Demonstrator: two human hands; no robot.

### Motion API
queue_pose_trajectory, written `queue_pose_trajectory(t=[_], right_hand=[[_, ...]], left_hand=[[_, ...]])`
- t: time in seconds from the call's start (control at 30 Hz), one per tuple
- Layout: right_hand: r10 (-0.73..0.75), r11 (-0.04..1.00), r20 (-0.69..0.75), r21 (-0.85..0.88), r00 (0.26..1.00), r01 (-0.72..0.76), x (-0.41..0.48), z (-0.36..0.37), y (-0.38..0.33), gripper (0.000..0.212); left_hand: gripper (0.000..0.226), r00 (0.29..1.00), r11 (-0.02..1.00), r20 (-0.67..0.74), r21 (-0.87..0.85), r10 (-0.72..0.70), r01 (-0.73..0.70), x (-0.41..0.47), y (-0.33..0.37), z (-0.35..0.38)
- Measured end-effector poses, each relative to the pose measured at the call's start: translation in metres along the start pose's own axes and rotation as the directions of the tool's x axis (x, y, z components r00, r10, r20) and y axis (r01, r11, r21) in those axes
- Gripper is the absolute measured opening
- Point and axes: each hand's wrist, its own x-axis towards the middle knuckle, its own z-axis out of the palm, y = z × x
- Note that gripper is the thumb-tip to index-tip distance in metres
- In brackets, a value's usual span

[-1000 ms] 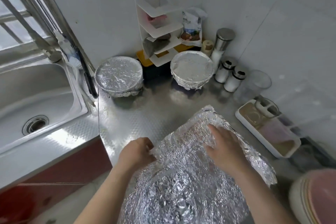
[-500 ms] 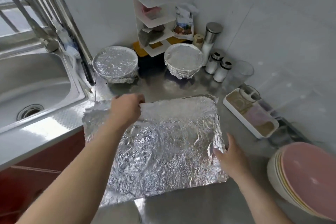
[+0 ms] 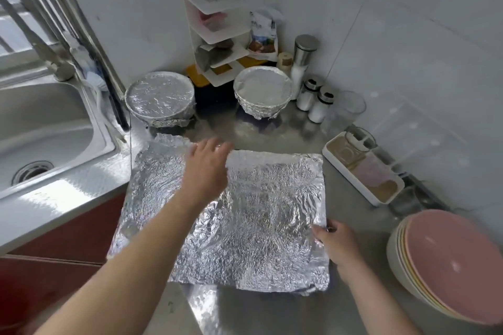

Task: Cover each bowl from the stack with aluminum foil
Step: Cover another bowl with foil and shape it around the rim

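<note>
Aluminium foil (image 3: 258, 212), heavily crinkled, lies spread nearly flat on the steel counter (image 3: 359, 296). Its near left corner appears to overhang the counter's front edge. The left hand (image 3: 206, 168) is open with fingers extended at the sheet's far edge. Whether it presses the foil or hovers just above cannot be confirmed. The right hand (image 3: 337, 245) has its fingers curled on the near right edge, pinching the foil. No bowl shape shows beneath the sheet. The stack (image 3: 446, 266) of pink-lined bowls stands to the right, apart from the foil. At the back, a foiled bowl (image 3: 160, 98) beside the sink (image 3: 46, 122) and a second foiled bowl (image 3: 262, 90) stand wrapped, well clear of the sheet. Assessment: the step in hand is flattening the sheet for the next bowl, with two bowls done and several left. Recommendations follow. Smooth with a flat palm from the centre outward, using light pressure, since creased foil is likely to tear along its folds. Keep the right-hand pinch as an anchor, because the sheet may slide on slick steel. Draw the overhanging corner back onto the counter before loading. Centre the bowl so an even margin remains on every side to crimp under the rim.
</note>
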Motion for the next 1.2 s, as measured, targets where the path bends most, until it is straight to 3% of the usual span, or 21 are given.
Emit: queue_pose_trajectory(t=[0.1, 0.27, 0.33, 0.47, 0.63, 0.7, 0.8, 1.0, 1.1, 1.2], right_hand=[[-0.037, 0.999, 0.029, -0.010, 0.999, 0.038, 0.001, 0.004, 0.000, 0.009], [-0.131, 0.980, -0.057, -0.156, 0.990, 0.121, -0.004, 0.003, 0.005, 0.015], [-0.170, 0.965, -0.087, -0.214, 0.982, 0.148, -0.008, -0.001, 0.004, 0.008], [-0.255, 0.893, -0.103, -0.407, 0.962, 0.193, -0.014, -0.006, 0.006, 0.044], [-0.242, 0.904, -0.077, -0.379, 0.967, 0.196, -0.027, -0.011, 0.003, 0.041], [-0.242, 0.911, -0.100, -0.366, 0.965, 0.191, -0.028, -0.013, 0.005, 0.041], [-0.197, 0.957, -0.118, -0.239, 0.973, 0.165, -0.027, -0.016, 0.006, 0.034], [-0.117, 0.991, -0.072, 0.057, 0.990, 0.122, -0.024, -0.023, 0.000, 0.006], [0.028, 0.912, 0.098, 0.404, 0.995, -0.065, -0.034, -0.028, -0.014, 0.013], [0.099, 0.781, 0.226, 0.586, 0.969, -0.217, -0.041, -0.035, -0.024, 0.016]], left_hand=[[0.051, 0.975, 0.980, 0.222, -0.193, 0.002, 0.042, -0.046, 0.030, 0.004], [0.060, 0.898, 0.980, 0.415, -0.187, 0.146, -0.073, -0.136, 0.073, 0.043], [0.062, 0.895, 0.984, 0.418, -0.143, 0.157, -0.106, -0.158, 0.079, 0.063], [0.057, 0.923, 0.984, 0.346, -0.113, 0.168, -0.137, -0.174, 0.080, 0.078], [0.038, 0.917, 0.969, 0.329, -0.172, 0.227, -0.178, -0.170, 0.077, 0.078], [0.026, 0.927, 0.950, 0.237, -0.182, 0.291, -0.252, -0.170, 0.076, 0.078], [0.019, 0.938, 0.924, 0.110, -0.240, 0.329, -0.297, -0.176, 0.077, 0.075], [0.025, 0.981, 0.948, 0.000, -0.254, 0.196, -0.189, -0.177, 0.083, 0.060], [0.021, 0.996, 0.950, 0.024, -0.303, 0.091, -0.080, -0.174, 0.083, 0.046], [0.012, 0.994, 0.926, 0.103, -0.368, -0.046, 0.081, -0.166, 0.084, 0.025]])
